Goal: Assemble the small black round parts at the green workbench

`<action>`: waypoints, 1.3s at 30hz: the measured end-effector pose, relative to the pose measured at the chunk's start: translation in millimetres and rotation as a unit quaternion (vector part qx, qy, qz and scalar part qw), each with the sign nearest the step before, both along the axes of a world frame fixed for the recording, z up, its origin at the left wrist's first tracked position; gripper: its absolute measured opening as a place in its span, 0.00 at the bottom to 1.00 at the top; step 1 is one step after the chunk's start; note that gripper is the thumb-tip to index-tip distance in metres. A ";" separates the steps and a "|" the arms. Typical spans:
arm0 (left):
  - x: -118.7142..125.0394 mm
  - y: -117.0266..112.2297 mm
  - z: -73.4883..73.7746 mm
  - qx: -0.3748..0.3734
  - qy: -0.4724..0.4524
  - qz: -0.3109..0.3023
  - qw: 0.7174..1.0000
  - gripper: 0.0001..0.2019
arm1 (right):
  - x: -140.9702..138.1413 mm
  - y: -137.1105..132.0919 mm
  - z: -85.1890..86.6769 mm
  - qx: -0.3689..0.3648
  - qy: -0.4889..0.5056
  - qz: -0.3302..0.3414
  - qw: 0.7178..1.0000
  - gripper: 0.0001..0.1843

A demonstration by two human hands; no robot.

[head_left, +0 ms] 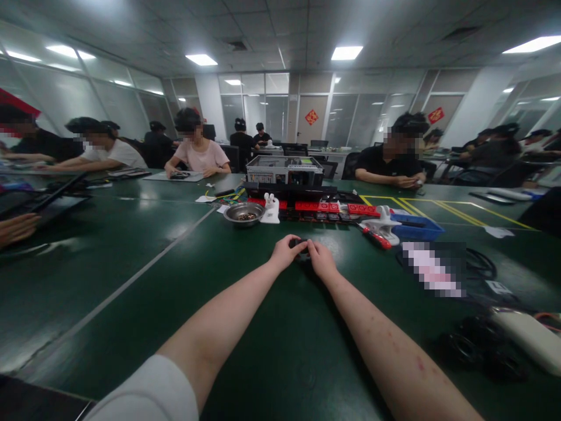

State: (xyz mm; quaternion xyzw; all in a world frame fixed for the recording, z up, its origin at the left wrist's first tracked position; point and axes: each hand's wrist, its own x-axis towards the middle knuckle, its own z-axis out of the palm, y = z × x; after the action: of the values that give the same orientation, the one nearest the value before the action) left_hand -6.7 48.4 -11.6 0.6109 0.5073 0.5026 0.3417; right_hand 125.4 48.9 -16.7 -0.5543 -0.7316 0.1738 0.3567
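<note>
My left hand (286, 251) and my right hand (321, 258) meet over the dark green table (144, 292), both with fingers curled around a small dark object (302, 244) held between them. Most of that object is hidden by my fingers and I cannot make out what it is. Just beyond my hands lie a metal bowl (244, 213) with small parts, a white plastic piece (271, 209) and a row of red parts (333, 207). A red-handled screwdriver (375, 237) lies to the right of them.
An open computer case (284, 171) stands at the table's middle back. A blue tray (416, 227) and black cables (480, 263) lie to the right, with a white device (528, 336) near the right edge. Several people sit around the table; another person's hand (17, 228) rests at the left.
</note>
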 end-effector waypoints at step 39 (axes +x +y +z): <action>-5.8 9.4 -0.1 -0.088 -0.124 -0.034 0.988 0.24 | 2.4 -5.1 7.2 0.139 -0.038 0.091 0.985 0.21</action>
State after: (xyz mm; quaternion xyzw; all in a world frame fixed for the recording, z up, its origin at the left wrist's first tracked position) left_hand -12.6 57.9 -11.7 0.5283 0.4818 0.5164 0.4712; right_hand 127.8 43.8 -9.5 -0.4366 -0.8090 0.0813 0.3850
